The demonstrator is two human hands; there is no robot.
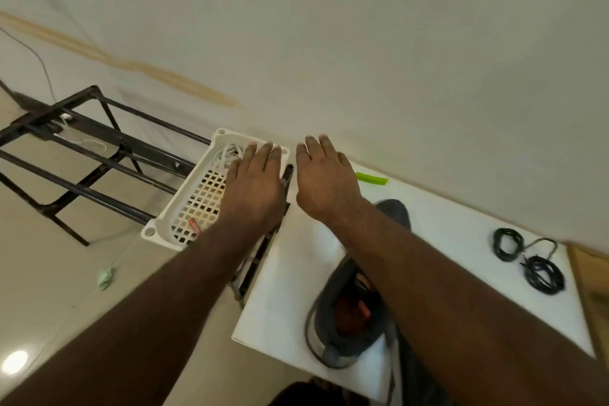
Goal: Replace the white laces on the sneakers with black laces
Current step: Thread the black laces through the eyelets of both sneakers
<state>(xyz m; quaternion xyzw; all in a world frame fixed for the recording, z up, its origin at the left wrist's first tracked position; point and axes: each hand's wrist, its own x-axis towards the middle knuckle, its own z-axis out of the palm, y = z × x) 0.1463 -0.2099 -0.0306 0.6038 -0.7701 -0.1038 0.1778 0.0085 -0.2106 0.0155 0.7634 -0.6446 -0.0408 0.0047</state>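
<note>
A grey sneaker (346,313) lies on the white table (286,290), partly hidden under my right forearm; no lace shows on it. Two coils of black laces (527,260) lie at the table's right side. White laces (227,152) are bundled at the far end of a white perforated basket (184,208). My left hand (255,184) is stretched flat over the basket, fingers straight, holding nothing. My right hand (324,178) is stretched out flat beside it, above the table's far left corner, fingers straight and empty.
A black metal rack (99,155) stands left of the table and carries the basket. A green strip (372,179) lies by the wall. A small orange item (194,226) sits in the basket. A green scrap (106,277) lies on the floor.
</note>
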